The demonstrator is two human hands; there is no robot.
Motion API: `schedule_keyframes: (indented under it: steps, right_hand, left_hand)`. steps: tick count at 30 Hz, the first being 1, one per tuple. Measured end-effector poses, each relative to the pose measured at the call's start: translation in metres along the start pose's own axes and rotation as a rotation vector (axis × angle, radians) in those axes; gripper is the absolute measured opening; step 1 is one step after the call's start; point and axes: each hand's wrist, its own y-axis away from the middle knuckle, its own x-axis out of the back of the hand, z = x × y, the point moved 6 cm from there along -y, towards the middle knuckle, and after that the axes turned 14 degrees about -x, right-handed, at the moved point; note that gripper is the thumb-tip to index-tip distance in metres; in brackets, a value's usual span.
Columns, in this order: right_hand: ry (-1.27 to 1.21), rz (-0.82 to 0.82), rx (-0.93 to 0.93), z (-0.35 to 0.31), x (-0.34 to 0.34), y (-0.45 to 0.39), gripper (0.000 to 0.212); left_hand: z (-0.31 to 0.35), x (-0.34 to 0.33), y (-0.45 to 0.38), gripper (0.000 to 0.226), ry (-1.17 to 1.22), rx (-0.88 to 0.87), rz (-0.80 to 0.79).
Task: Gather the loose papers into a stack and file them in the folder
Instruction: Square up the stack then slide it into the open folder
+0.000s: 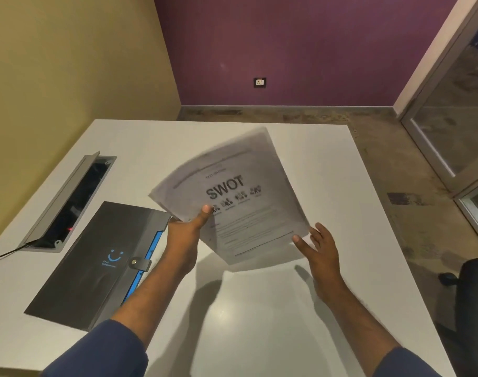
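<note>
A stack of white papers (240, 191), its top sheet headed "SWOT", hangs tilted above the white table (259, 308). My left hand (186, 232) grips the stack at its lower left edge, thumb on top. My right hand (316, 246) is spread open at the stack's lower right corner, fingertips just touching or beside it. The dark grey folder (96, 265) lies closed on the table to the left, strap snapped, blue dividers showing along its right edge. The papers are motion-blurred.
A grey cable hatch (66, 202) stands open in the table's left side, with a black cable leading out. A black chair (471, 295) sits past the table's right edge. Glass doors are at the far right.
</note>
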Motion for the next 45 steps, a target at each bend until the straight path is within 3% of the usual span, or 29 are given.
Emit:
schedule_keyframes:
  steps: [4,8,14,18,23,26,31,33,37,42,45]
  right_hand:
    - [-0.201,-0.23,-0.105,0.012,-0.027,0.003,0.06]
    - [-0.392,-0.433,-0.13,0.008,-0.052,0.011,0.048]
    - [-0.272,-0.293,-0.211,0.01,-0.049,0.006,0.04]
    - [-0.203,-0.248,-0.238,0.009,-0.039,0.002,0.042]
    - [-0.133,-0.293,-0.282,0.001,-0.019,-0.006,0.041]
    - [-0.07,-0.348,-0.288,-0.008,-0.009,-0.009,0.039]
    - [0.034,-0.455,-0.301,-0.019,-0.01,-0.01,0.045]
    - [0.08,-0.482,-0.292,-0.024,-0.014,-0.01,0.043]
    - [0.151,-0.506,-0.25,-0.034,-0.015,-0.011,0.041]
    - [0.255,-0.375,-0.081,-0.046,-0.016,-0.014,0.042]
    - [0.27,-0.242,0.034,-0.053,-0.018,-0.015,0.037]
  left_hand:
    - [-0.01,0.002,-0.007,0.045,0.218,0.124,0.059]
    - [-0.029,-0.003,0.006,0.026,0.31,0.35,0.143]
    - [-0.059,0.007,0.028,0.023,0.284,0.639,0.215]
    - [-0.07,0.013,0.036,0.03,0.284,0.71,0.129]
    - [-0.063,0.042,0.02,0.042,0.346,0.657,0.096]
    - [-0.054,0.065,-0.002,0.046,0.231,0.596,0.116]
    - [-0.039,0.052,-0.017,0.028,0.018,0.602,-0.179]
    - [-0.04,0.046,-0.018,0.038,-0.101,0.609,-0.242]
    - [-0.046,0.041,-0.019,0.029,-0.169,0.585,-0.324]
    - [-0.044,0.03,-0.022,0.029,-0.344,0.404,-0.433]
    - [-0.04,0.021,-0.025,0.02,-0.377,0.241,-0.393]
